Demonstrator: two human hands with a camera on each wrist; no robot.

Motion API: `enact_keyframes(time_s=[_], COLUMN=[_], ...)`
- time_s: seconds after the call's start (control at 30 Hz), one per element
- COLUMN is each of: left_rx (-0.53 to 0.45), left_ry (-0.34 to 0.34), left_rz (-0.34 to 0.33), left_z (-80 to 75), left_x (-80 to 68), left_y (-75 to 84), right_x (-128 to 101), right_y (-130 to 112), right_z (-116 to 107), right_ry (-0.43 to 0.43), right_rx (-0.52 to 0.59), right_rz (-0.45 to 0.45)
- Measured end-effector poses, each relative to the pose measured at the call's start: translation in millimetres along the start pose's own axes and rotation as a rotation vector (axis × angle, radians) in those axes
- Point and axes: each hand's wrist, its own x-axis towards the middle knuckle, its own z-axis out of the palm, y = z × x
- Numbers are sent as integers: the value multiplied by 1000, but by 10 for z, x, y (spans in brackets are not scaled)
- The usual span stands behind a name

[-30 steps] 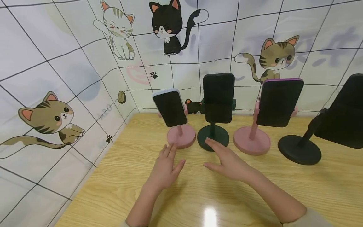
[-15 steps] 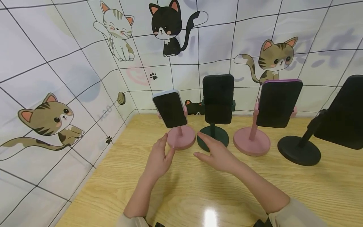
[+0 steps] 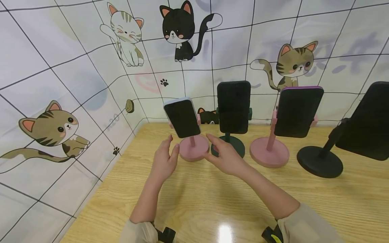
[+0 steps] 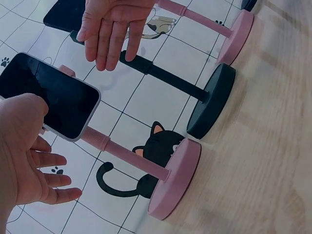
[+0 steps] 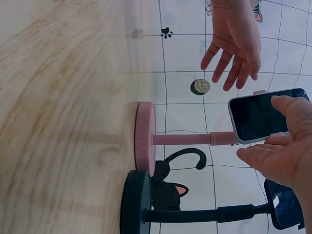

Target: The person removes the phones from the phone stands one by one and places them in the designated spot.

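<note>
A phone with a pale case (image 3: 182, 117) sits tilted on the leftmost pink stand (image 3: 193, 147). My left hand (image 3: 165, 153) is raised just left of that stand, fingers straight and spread, holding nothing. My right hand (image 3: 220, 152) hovers just right of it, in front of the dark green stand (image 3: 228, 145), also with relaxed fingers. In the left wrist view the left hand (image 4: 29, 170) lies beside the phone (image 4: 48, 95). In the right wrist view the right hand (image 5: 282, 146) is close to the phone (image 5: 263, 114). No grip shows.
On the wooden table (image 3: 212, 209) stand a green stand with a dark phone (image 3: 234, 106), a second pink stand (image 3: 268, 152) with a phone (image 3: 297, 111), and a black stand (image 3: 319, 161) with a phone (image 3: 364, 121). Cat-print walls (image 3: 60, 84) close the left and back.
Both hands have lifted off the table and moved forward, closing in on either side of the leftmost pink stand and its phone. The stands have not moved.
</note>
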Motion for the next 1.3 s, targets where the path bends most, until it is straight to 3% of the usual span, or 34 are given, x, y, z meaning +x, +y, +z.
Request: enact_keyframes(time_s=[0.43,0.63,1.0,1.3], left_rx=[-135,-176,-274,-397], left_ry=[55,56,62,54], left_rz=[-17,-6,34,-17], left_z=[-99,-115,-96,-79], left_x=[274,362,473,503], left_y=[-21,-14,-31,-42], right_x=[277,409,599,676], right_y=[-128,-157,-169,-162], right_z=[-8,15,103,108], right_ry=[97,152,250,272], right_rx=[193,183,180,136], right_rz=[9,-42,-26,5])
